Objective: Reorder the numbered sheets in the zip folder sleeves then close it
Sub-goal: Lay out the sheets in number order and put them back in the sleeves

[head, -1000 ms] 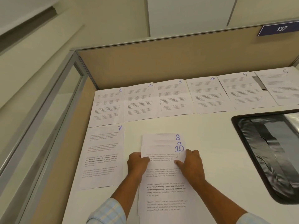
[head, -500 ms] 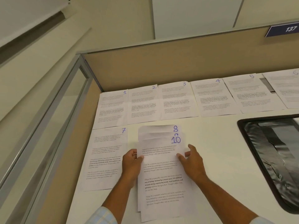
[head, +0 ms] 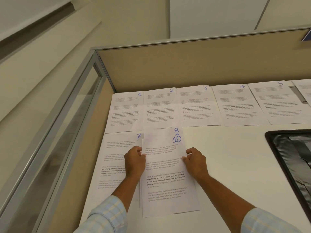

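Note:
A small stack of printed sheets [head: 166, 182] lies on the white desk, sheet 10 on top, with the numbers of sheets 8 and 9 peeking out above it. My left hand [head: 134, 161] pinches the stack's left edge and my right hand [head: 196, 161] pinches its right edge. Sheet 7 [head: 116, 165] lies just left of the stack, partly under my left hand. Sheets 1 [head: 126, 111], 2 [head: 159, 108], 3 [head: 196, 106], 4 [head: 237, 105] and 5 [head: 279, 101] lie in a row along the back. The open black zip folder [head: 289, 157] sits at the right edge.
A tan cubicle partition [head: 185, 64] closes the back of the desk and a glass side panel with a metal frame [head: 67, 123] runs along the left. Another sheet [head: 304, 91] shows at the far right edge. Bare desk [head: 227, 157] lies between stack and folder.
The stack has slid up and to the left, now beside sheet 7 and under sheet 2. Both hands moved from resting on the top sheet to pinching the stack's side edges.

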